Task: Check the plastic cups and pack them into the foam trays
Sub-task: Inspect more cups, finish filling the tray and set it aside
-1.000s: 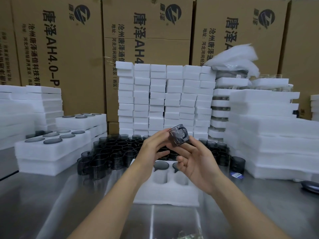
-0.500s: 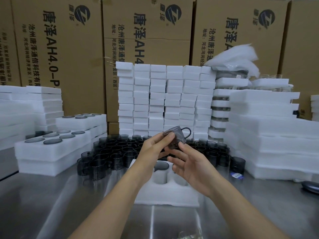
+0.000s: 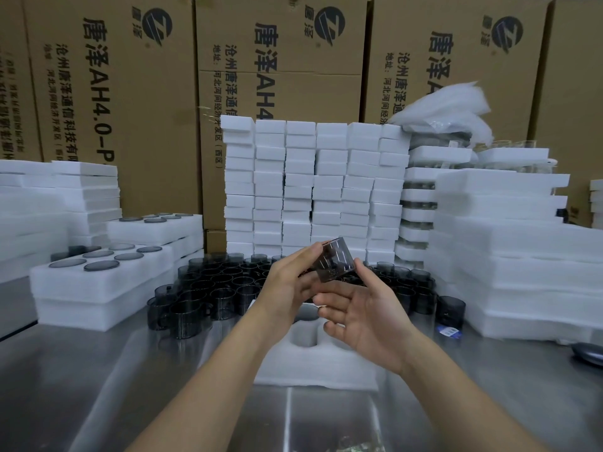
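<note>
The left hand (image 3: 287,285) kept its grip clamped on the cup (image 3: 334,261), turned since so its handle no longer showed. The right hand (image 3: 368,318) spread beneath, grip apart.

We take this for a packing station, perhaps in a warehouse: printed cartons (image 3: 111,102) behind, foam trays (image 3: 313,184) stacked high, dark cups (image 3: 215,288) massed on a steel table (image 3: 81,370).

Head-worn view, forward-down (close, wide-angle)
</note>
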`<state>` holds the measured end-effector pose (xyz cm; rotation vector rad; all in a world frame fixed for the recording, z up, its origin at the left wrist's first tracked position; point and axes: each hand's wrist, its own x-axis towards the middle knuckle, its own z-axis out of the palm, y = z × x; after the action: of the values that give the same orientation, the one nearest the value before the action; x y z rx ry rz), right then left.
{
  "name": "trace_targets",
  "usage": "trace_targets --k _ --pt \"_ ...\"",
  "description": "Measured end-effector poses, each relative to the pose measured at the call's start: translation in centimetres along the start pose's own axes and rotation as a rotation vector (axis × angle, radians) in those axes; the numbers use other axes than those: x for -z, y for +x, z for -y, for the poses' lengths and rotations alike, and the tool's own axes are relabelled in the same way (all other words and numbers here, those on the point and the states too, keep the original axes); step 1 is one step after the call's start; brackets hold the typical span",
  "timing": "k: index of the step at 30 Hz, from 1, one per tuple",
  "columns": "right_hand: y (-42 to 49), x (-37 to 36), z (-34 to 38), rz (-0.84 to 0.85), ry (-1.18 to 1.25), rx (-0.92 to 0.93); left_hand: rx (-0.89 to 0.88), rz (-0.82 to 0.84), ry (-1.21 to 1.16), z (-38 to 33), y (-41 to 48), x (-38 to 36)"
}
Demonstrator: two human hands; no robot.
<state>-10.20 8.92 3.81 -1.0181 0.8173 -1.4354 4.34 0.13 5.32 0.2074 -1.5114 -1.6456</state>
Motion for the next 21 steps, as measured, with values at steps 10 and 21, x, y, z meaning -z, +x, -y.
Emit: trace_targets --k 10,21 --pt "0.06 -0.65 -0.92 -0.229 -0.144 0.309 -0.027 -0.107 0.056 0.30 0.14 0.21" --pt "0.21 -0.09 -0.07 -0.143 0.000 0.168 -0.010 -0.122 0.108 0.18 0.60 0.83"
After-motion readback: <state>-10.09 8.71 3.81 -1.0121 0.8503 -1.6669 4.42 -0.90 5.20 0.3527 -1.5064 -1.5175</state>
